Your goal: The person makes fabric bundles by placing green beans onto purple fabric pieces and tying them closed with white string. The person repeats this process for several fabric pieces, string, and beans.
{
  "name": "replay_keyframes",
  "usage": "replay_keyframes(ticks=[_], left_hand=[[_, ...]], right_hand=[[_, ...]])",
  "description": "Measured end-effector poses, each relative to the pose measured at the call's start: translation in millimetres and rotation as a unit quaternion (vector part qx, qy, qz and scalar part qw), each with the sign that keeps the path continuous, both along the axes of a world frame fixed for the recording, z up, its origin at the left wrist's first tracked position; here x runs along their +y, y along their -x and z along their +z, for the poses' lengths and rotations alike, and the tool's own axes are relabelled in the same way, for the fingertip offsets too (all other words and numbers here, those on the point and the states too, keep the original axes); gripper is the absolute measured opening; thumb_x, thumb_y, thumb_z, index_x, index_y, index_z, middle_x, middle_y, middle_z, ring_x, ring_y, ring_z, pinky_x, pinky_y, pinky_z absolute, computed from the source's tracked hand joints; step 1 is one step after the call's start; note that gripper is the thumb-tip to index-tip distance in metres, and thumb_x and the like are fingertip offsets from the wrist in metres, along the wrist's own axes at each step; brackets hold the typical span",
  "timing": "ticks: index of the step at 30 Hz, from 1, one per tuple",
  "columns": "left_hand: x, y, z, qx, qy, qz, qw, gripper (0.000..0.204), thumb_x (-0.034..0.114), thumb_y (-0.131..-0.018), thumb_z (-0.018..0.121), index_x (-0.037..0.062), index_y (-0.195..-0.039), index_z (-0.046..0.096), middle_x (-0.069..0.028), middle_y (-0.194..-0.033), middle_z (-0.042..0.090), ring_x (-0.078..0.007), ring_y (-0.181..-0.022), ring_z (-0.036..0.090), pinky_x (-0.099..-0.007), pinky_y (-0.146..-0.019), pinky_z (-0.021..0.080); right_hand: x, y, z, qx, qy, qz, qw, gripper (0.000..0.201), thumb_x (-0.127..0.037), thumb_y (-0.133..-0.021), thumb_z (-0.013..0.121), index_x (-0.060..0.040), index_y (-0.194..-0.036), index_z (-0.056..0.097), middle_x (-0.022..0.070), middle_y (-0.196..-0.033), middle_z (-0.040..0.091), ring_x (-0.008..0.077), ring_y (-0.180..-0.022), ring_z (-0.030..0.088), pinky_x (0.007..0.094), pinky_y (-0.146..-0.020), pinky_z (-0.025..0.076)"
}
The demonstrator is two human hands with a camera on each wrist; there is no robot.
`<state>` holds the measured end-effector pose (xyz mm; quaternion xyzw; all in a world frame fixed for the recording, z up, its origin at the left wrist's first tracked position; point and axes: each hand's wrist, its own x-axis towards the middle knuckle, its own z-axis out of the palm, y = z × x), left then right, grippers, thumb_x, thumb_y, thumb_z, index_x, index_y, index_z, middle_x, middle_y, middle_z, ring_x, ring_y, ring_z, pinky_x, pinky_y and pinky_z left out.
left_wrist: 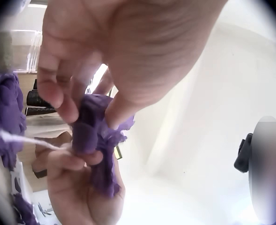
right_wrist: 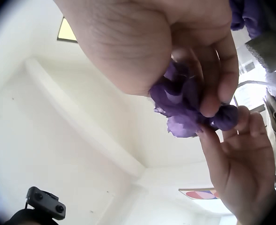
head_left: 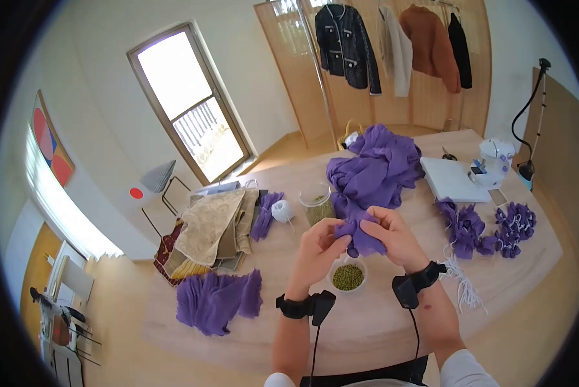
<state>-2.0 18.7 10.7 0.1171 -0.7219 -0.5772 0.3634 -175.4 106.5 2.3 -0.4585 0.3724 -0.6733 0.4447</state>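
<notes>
Both hands hold a small piece of crumpled purple cloth [head_left: 365,240] over the front middle of the table. My left hand [head_left: 318,257] pinches it from the left between thumb and fingers. From the other side, my right hand [head_left: 399,240] grips the gathered folds. A smooth round bulge of cloth [right_wrist: 226,117] shows between the fingertips in the right wrist view; what is inside is hidden. White string [left_wrist: 29,140] runs up to the right hand's fingers in the left wrist view. Just below the hands stands a small white bowl of green beans [head_left: 349,277].
Behind the hands are a jar [head_left: 316,201] and a large purple cloth heap [head_left: 379,164]. A string ball [head_left: 281,211], fabric samples [head_left: 205,229] and a purple piece [head_left: 218,302] lie left. Rightward are knotted purple cloth [head_left: 515,230], cut strings [head_left: 460,287] and a sewing machine [head_left: 494,161].
</notes>
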Motion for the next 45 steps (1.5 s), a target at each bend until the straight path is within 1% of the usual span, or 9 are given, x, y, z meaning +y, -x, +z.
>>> replay_keyframes(ticks=[7, 10, 13, 16, 23, 28, 34, 41, 45], left_hand=[[-7.0, 6.8, -11.1, 0.079, -0.07, 0.078, 0.991, 0.013, -0.002, -0.094, 0.06, -0.0034, -0.107, 0.058, -0.0058, -0.091, 0.066, -0.0101, -0.076, 0.064, -0.024, -0.066, 0.053], [-8.3, 5.9, -6.3, 0.104, -0.076, 0.134, 0.983, 0.01, -0.002, -0.095, 0.059, -0.0036, -0.105, 0.058, -0.0072, -0.091, 0.065, -0.0127, -0.075, 0.065, -0.0252, -0.064, 0.053], [-9.8, 2.2, -4.0, 0.111, -0.066, 0.166, 0.978, 0.009, -0.001, -0.095, 0.059, -0.0035, -0.103, 0.058, -0.0081, -0.091, 0.066, -0.0135, -0.074, 0.065, -0.0255, -0.063, 0.053], [-7.4, 1.3, -2.8, 0.104, -0.058, 0.139, 0.983, 0.011, -0.001, -0.094, 0.061, -0.0031, -0.104, 0.058, -0.0074, -0.088, 0.067, -0.0123, -0.072, 0.065, -0.0246, -0.061, 0.052], [5.2, -2.6, 0.9, -0.073, 0.076, 0.138, 0.985, 0.019, 0.001, -0.089, 0.068, -0.0005, -0.106, 0.059, -0.0055, -0.076, 0.068, -0.0087, -0.064, 0.064, -0.0216, -0.057, 0.048], [11.2, -0.6, 4.8, 0.012, 0.001, 0.096, 0.995, 0.025, 0.001, -0.091, 0.067, -0.0008, -0.112, 0.054, -0.0078, -0.09, 0.069, -0.0091, -0.073, 0.065, -0.0214, -0.062, 0.049], [16.6, -5.3, 14.0, -0.014, -0.013, 0.077, 0.997, 0.026, 0.004, -0.091, 0.07, -0.0008, -0.108, 0.051, -0.0075, -0.095, 0.065, -0.0105, -0.081, 0.067, -0.0226, -0.065, 0.051], [25.1, -1.6, 13.3, 0.02, 0.01, 0.064, 0.998, 0.024, -0.001, -0.088, 0.069, -0.0022, -0.105, 0.052, -0.0059, -0.095, 0.064, -0.012, -0.086, 0.067, -0.0255, -0.075, 0.055], [21.7, 1.4, 6.2, 0.039, 0.073, 0.092, 0.992, 0.026, -0.004, -0.084, 0.072, -0.002, -0.102, 0.054, -0.0069, -0.094, 0.065, -0.0141, -0.088, 0.068, -0.0279, -0.079, 0.056]], right_hand=[[-2.2, -6.7, 3.1, -0.082, -0.002, -0.05, 0.995, 0.038, -0.028, -0.105, 0.048, -0.0034, -0.133, 0.049, 0.0109, -0.108, 0.066, 0.0142, -0.085, 0.067, 0.0273, -0.071, 0.055], [2.7, 5.8, 1.5, -0.051, -0.021, -0.028, 0.998, 0.043, -0.027, -0.097, 0.063, -0.0036, -0.131, 0.051, 0.0101, -0.107, 0.067, 0.0137, -0.085, 0.067, 0.027, -0.071, 0.054], [13.0, 10.4, 8.0, 0.242, -0.08, 0.002, 0.967, 0.056, -0.02, -0.084, 0.078, -0.0025, -0.13, 0.052, 0.0089, -0.105, 0.067, 0.0133, -0.083, 0.066, 0.0267, -0.07, 0.053], [2.2, -0.2, -2.2, 0.243, -0.043, 0.03, 0.969, 0.063, -0.014, -0.074, 0.086, -0.0012, -0.128, 0.054, 0.007, -0.102, 0.067, 0.011, -0.082, 0.064, 0.0256, -0.071, 0.052], [2.3, -15.2, 3.9, 0.211, 0.006, -0.06, 0.976, 0.031, -0.011, -0.081, 0.08, 0.0004, -0.107, 0.066, 0.0026, -0.087, 0.069, 0.0066, -0.077, 0.061, 0.024, -0.066, 0.05], [7.2, -7.4, 6.9, 0.226, -0.007, -0.035, 0.973, 0.017, -0.007, -0.085, 0.075, 0.0002, -0.098, 0.067, -0.0001, -0.076, 0.067, 0.0058, -0.065, 0.06, 0.0227, -0.057, 0.048], [13.4, -9.4, 12.3, 0.055, -0.004, -0.04, 0.998, 0.009, -0.005, -0.092, 0.069, -0.0014, -0.098, 0.063, 0.0019, -0.075, 0.066, 0.0086, -0.063, 0.062, 0.0234, -0.055, 0.049], [11.9, -10.7, 1.0, -0.071, 0.034, 0.016, 0.997, 0.028, -0.001, -0.086, 0.071, -0.0023, -0.111, 0.059, 0.0035, -0.079, 0.066, 0.0106, -0.068, 0.064, 0.0237, -0.059, 0.051], [-1.9, -9.5, 2.4, 0.165, 0.207, -0.111, 0.958, 0.039, -0.002, -0.082, 0.075, -0.0023, -0.116, 0.057, 0.0036, -0.079, 0.065, 0.0102, -0.068, 0.064, 0.0237, -0.057, 0.05]])
